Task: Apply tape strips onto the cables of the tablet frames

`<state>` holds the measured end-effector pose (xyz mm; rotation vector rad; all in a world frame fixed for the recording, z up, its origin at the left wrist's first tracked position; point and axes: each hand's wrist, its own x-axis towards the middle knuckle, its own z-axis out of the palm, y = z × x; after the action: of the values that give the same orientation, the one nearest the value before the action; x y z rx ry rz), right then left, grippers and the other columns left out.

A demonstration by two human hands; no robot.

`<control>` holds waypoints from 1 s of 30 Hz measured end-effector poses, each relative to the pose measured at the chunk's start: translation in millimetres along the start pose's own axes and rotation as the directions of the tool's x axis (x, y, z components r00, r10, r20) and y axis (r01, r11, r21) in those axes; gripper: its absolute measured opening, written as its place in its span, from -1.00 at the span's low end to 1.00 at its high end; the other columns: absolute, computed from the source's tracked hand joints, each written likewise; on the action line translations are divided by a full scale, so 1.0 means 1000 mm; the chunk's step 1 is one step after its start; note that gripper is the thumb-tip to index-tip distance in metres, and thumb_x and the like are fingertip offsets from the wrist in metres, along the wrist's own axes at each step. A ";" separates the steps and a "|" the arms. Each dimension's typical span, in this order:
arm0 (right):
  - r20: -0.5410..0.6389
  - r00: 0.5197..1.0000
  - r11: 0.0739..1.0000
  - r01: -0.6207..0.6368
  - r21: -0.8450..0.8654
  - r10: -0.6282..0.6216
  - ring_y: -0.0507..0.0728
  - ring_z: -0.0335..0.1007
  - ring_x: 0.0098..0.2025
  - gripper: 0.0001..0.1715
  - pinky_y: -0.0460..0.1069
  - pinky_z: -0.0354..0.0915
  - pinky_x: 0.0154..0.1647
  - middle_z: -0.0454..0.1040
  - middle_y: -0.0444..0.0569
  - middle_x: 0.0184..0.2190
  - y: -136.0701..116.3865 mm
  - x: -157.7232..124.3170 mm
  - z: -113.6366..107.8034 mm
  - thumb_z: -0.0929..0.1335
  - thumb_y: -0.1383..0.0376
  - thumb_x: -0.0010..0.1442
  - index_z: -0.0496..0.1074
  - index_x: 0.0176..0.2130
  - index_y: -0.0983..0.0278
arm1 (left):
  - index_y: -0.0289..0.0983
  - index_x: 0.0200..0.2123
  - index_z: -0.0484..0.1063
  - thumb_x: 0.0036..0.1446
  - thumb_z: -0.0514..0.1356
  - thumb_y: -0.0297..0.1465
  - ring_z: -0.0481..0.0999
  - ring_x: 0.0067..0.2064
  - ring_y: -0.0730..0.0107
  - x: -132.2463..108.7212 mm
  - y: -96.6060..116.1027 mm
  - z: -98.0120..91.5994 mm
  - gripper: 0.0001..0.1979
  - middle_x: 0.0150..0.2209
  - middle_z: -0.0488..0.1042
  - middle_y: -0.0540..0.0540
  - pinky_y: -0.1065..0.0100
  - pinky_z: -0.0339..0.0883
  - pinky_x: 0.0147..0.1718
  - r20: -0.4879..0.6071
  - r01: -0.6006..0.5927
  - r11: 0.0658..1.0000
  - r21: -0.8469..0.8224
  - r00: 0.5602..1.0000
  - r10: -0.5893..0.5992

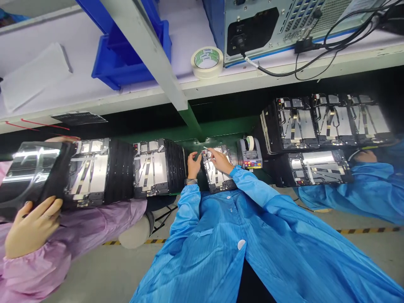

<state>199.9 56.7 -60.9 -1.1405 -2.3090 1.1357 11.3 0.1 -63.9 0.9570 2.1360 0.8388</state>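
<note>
An opened electronic device (216, 179), with a silver inside, dark edges and thin cables, lies in front of me on the green bench. My right hand (221, 161) reaches over its upper part, fingertips pinched at a small white strip (206, 147) that looks like tape. At the device's upper left edge is my left hand (193, 166), its thumb and forefinger curved and apart; nothing can be made out between them. Close by on the right stands a tape dispenser (250, 152) with a roll of pale tape and a lit display.
Stacks of similar devices stand left (150, 168) and right (298, 124). A co-worker's hand (38, 223) in a pink sleeve holds a dark glossy panel (30, 172). Another co-worker's blue sleeve (372, 185) is at right. The shelf holds a tape roll (206, 63), blue bin (107, 63) and computer case (296, 25).
</note>
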 end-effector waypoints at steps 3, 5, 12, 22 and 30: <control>-0.021 1.000 0.999 0.022 0.029 -0.022 0.16 0.46 -0.18 -0.27 -0.01 0.30 -0.11 0.55 -0.02 -0.15 0.003 0.014 0.007 0.24 0.49 0.31 0.22 0.41 0.23 | -0.20 0.06 0.48 0.27 0.32 -0.29 0.48 0.24 0.16 -0.003 -0.023 0.012 -0.68 0.19 0.50 -0.21 0.13 0.32 0.28 0.002 -0.023 0.971 -0.238 1.000 0.024; -0.023 0.999 0.998 0.048 0.030 -0.047 0.15 0.45 -0.20 -0.24 -0.03 0.28 -0.14 0.55 -0.03 -0.17 0.004 0.024 0.005 0.23 0.50 0.28 0.20 0.42 0.24 | -0.20 0.04 0.49 0.21 0.38 -0.30 0.48 0.23 0.11 -0.003 -0.033 0.020 -0.65 0.19 0.50 -0.21 0.08 0.32 0.28 0.008 -0.024 0.949 -0.315 1.000 0.028; 0.135 0.987 0.993 0.093 -0.073 -0.083 0.15 0.43 -0.24 -0.20 -0.05 0.25 -0.19 0.58 -0.05 -0.23 -0.002 0.056 -0.006 0.27 0.52 0.21 0.24 0.40 0.27 | -0.20 0.01 0.51 0.15 0.41 -0.31 0.55 0.16 0.15 -0.001 -0.043 0.033 -0.64 0.11 0.56 -0.20 0.07 0.38 0.22 0.070 0.036 0.890 -0.455 0.998 -0.004; 0.144 0.986 0.982 0.106 -0.157 -0.083 0.23 0.51 -0.09 -0.16 0.03 0.34 -0.02 0.59 0.10 0.02 -0.012 0.057 -0.012 0.30 0.54 0.21 0.23 0.42 0.22 | -0.23 -0.09 0.50 0.10 0.43 -0.29 0.61 -0.03 0.23 0.004 -0.041 0.048 -0.67 -0.08 0.60 -0.17 0.09 0.44 0.13 0.017 0.053 0.855 -0.516 0.999 -0.051; 0.199 0.971 0.977 0.160 -0.140 -0.131 0.19 0.48 -0.12 -0.25 0.02 0.34 -0.05 0.59 0.06 -0.06 -0.016 0.059 -0.008 0.28 0.55 0.21 0.32 0.34 0.27 | -0.23 -0.12 0.48 0.07 0.41 -0.34 0.59 -0.09 0.27 0.003 -0.039 0.048 -0.69 -0.13 0.57 -0.13 0.16 0.44 0.05 0.026 0.073 0.823 -0.564 0.997 -0.071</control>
<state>159.6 100.9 -46.6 -0.9292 -2.6185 1.0657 31.5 -4.7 -122.4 0.5561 1.7362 1.3290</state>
